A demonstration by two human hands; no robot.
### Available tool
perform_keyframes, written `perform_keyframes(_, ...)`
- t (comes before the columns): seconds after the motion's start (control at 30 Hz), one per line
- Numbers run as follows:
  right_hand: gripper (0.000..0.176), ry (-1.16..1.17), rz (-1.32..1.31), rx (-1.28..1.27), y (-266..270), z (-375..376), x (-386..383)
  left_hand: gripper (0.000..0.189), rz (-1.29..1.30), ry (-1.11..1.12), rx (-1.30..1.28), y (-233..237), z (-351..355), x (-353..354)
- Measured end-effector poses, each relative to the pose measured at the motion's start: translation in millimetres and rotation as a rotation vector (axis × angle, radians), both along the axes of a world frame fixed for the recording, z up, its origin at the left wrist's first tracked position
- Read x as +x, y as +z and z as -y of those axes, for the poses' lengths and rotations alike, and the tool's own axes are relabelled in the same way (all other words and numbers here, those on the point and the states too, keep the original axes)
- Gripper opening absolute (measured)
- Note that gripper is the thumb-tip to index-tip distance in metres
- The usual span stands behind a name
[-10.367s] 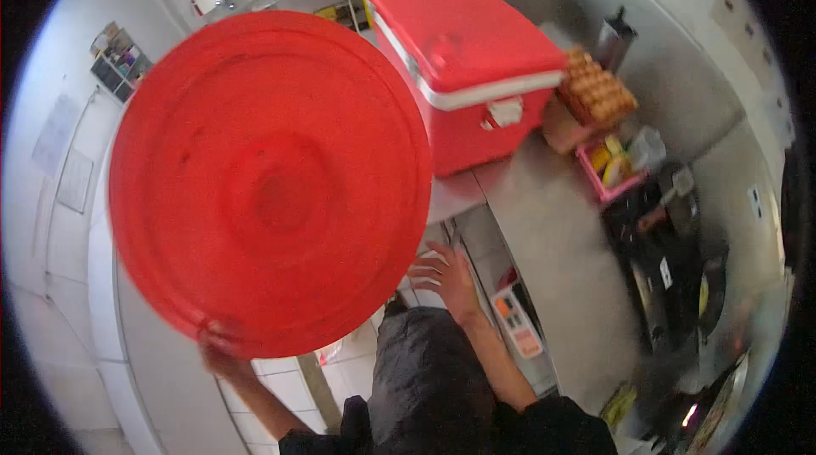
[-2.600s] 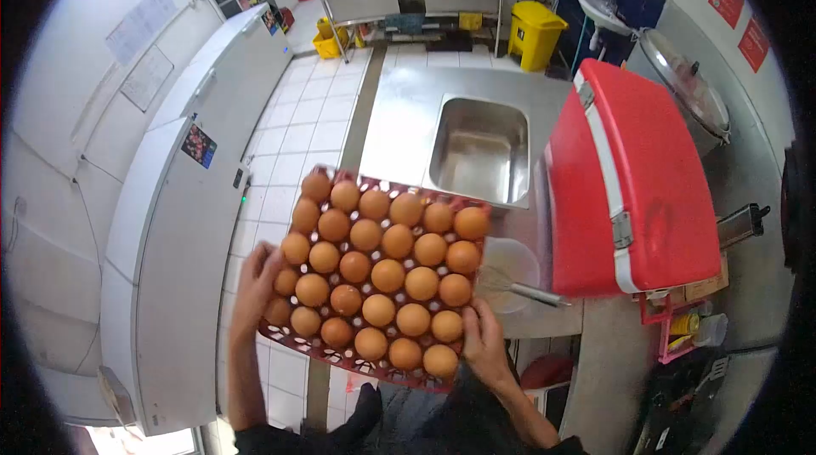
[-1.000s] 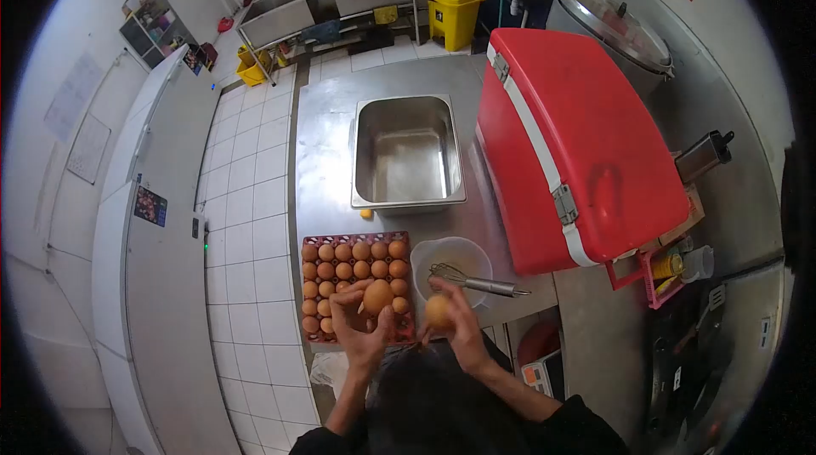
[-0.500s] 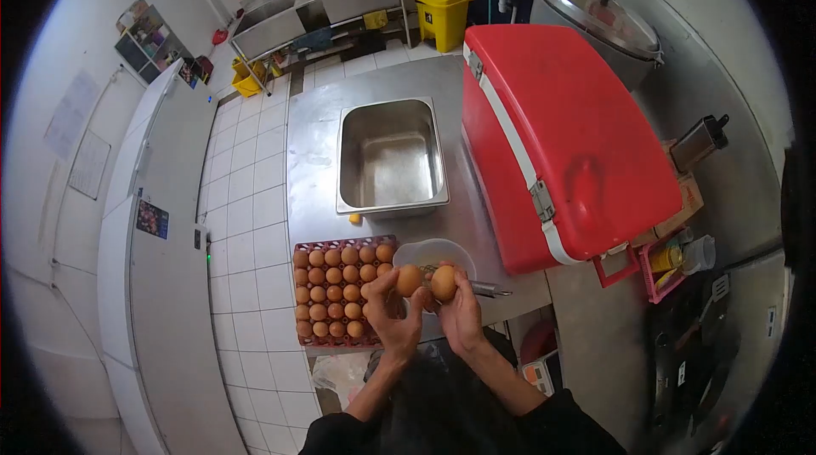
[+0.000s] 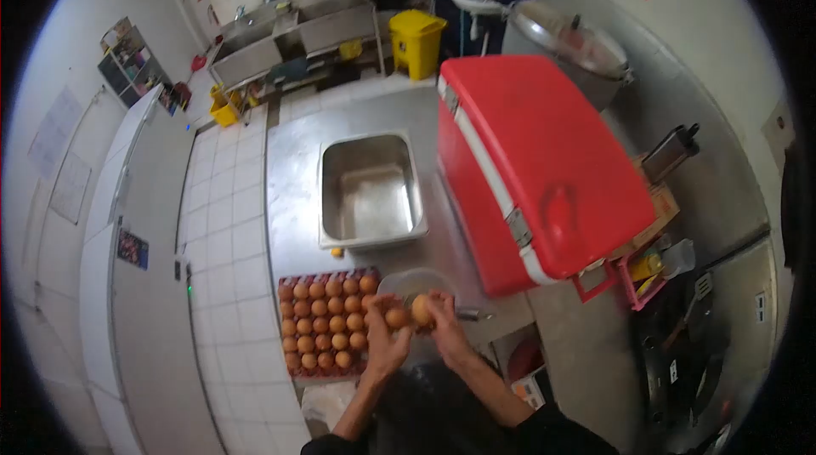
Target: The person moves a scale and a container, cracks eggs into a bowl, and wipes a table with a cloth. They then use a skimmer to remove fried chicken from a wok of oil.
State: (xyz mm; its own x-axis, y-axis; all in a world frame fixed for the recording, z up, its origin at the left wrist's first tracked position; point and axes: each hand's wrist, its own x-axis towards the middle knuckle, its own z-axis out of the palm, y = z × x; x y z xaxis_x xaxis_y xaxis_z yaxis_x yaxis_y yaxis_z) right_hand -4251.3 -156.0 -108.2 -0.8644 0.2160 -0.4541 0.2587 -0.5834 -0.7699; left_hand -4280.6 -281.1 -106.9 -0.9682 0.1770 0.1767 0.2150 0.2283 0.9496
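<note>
My left hand point(image 5: 387, 344) is closed round one brown egg point(image 5: 397, 318). A second brown egg point(image 5: 422, 309) sits in my right hand point(image 5: 447, 327), its fingers curled over the far side. The two eggs are side by side, almost meeting, above a pale translucent bowl point(image 5: 399, 281). From behind my right hand a metal handle point(image 5: 474, 315) sticks out to the right over the bowl's rim. Just left of my left hand lies a dark red egg tray point(image 5: 286, 367) filled with rows of brown eggs.
A deep steel pan point(image 5: 372, 242) stands beyond the bowl on the steel table point(image 5: 293, 170). To the right is a big red cooler box point(image 5: 544, 174). A small yellow piece point(image 5: 337, 253) lies by the pan. Dark frying pans point(image 5: 654, 387) sit at the lower right.
The view has tilted up and shifted, so things appear lower and further left. Both hands still hold an egg each; the right hand's fingers now reach further over its egg.
</note>
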Motion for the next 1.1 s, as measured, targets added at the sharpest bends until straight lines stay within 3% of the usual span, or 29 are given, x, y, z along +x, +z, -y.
perform_keyframes(0.03, 0.031, -0.016, -0.028, 0.028, -1, -6, 1, 0.042, -0.028, -0.016, 0.028, 8, 2, -9)
perform_keyframes(0.1, 0.03, 0.222, -0.034, 0.253, -6, -14, 3, 0.05, 0.019, -0.313, -0.13, 26, 10, -18)
perform_keyframes(0.2, 0.036, 0.402, -0.066, 0.249, -3, -26, -2, 0.053, 0.054, -0.496, -0.044, 27, 14, -25)
perform_keyframes(0.33, 0.044, 0.378, -0.26, 0.485, 15, -21, 1, 0.055, 0.011, -0.481, -0.207, 21, 21, -39)
perform_keyframes(0.4, 0.052, 0.4, -0.3, 1.06, 17, -24, -3, 0.055, 0.011, -0.47, -0.318, 23, 20, -40)
perform_keyframes(0.53, 0.053, 0.489, -0.248, 1.016, 26, -25, -5, 0.055, -0.009, -0.492, -0.397, 44, 20, -45)
perform_keyframes(0.6, 0.055, 0.438, -0.348, 1.226, 11, -26, -5, 0.052, -0.169, -0.513, -0.456, 40, 19, -49)
perform_keyframes(0.7, 0.053, 0.393, -0.345, 1.303, 2, -24, -5, 0.053, -0.097, -0.545, -0.487, 19, 18, -55)
perform_keyframes(0.8, 0.049, 0.425, -0.234, 1.079, 17, -22, -7, 0.053, -0.11, -0.562, -0.421, 16, 17, -59)
perform_keyframes(0.9, 0.046, 0.355, -0.353, 1.213, 4, -24, -6, 0.052, 0.013, -0.565, -0.442, 23, 14, -59)
perform_keyframes(1.0, 0.046, 0.382, -0.321, 1.102, 3, -33, -8, 0.048, -0.023, -0.625, -0.405, 22, 16, -58)
perform_keyframes(1.1, 0.046, 0.368, -0.403, 1.183, 16, -30, -5, 0.049, -0.037, -0.621, -0.392, 21, 14, -58)
